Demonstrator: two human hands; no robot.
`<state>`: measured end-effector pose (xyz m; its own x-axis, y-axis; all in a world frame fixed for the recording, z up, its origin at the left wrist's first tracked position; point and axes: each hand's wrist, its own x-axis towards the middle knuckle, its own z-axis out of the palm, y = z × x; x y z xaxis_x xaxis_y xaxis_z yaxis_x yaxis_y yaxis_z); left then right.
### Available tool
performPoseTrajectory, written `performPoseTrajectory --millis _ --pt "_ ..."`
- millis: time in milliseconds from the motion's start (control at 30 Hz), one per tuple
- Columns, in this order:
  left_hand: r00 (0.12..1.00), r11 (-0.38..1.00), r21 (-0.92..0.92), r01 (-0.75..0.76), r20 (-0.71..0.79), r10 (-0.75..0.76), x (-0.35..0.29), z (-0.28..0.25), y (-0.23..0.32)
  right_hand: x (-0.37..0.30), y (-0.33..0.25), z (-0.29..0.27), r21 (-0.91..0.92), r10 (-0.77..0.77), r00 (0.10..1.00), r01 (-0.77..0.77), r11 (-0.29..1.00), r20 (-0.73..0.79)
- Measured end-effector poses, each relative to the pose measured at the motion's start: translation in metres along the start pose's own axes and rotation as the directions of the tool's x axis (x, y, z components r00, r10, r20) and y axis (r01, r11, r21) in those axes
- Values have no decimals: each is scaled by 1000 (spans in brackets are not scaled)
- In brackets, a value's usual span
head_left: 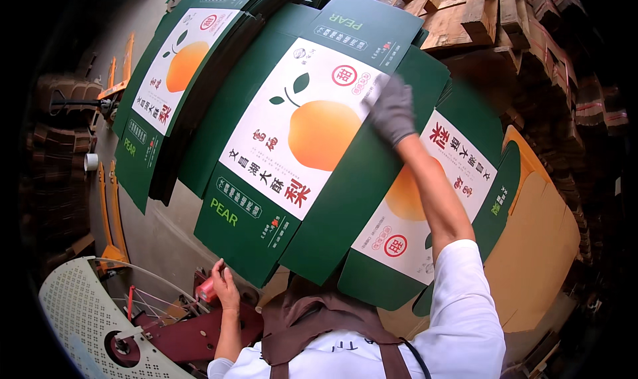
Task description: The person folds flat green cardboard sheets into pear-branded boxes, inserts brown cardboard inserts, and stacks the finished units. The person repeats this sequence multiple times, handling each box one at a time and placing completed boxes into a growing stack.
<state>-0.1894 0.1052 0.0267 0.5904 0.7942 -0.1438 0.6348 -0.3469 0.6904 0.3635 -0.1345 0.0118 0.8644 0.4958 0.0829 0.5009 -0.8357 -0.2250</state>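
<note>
A large flat printed carton sheet (pixel 266 106), green with white panels and an orange-yellow pear picture, spreads in front of me. My right hand (pixel 393 110), in a grey glove, reaches over its far right part. Motion blurs the glove's fingers, so their grip does not show. Near the lower left corner of the sheet is my left hand (pixel 226 287), bare, fingers raised and apart with nothing seen in them. Beside that hand sits a red cylinder (pixel 207 290). Under my right forearm lies a second printed panel (pixel 455 154), partly covered by the arm.
A thick stack of similar carton sheets (pixel 183 60) stands at the left. The maroon machine (pixel 199 336) with a perforated pale guard (pixel 73 312) fills the lower left. Wooden pallets (pixel 458 13) are piled far right, brown cardboard (pixel 538 246) lies right, and a yellow pallet truck (pixel 113 213) stands left.
</note>
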Motion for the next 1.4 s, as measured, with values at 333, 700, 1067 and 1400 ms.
performPoseTrajectory --millis 333,700,1067,1400 --pt "914 931 -313 188 -291 -283 165 -80 -103 -40 -42 37 -80 -233 972 231 970 -13" --pt "819 632 -683 366 -85 -567 308 -143 -86 9 -361 74 839 19 897 -419 348 441" --pt "866 713 -615 336 -95 -491 305 -149 -93 58 -489 83 862 126 858 -505 33 498" --pt "927 148 -936 318 274 -256 174 -145 -95 -88 -400 -2 802 185 789 -532 -272 586"
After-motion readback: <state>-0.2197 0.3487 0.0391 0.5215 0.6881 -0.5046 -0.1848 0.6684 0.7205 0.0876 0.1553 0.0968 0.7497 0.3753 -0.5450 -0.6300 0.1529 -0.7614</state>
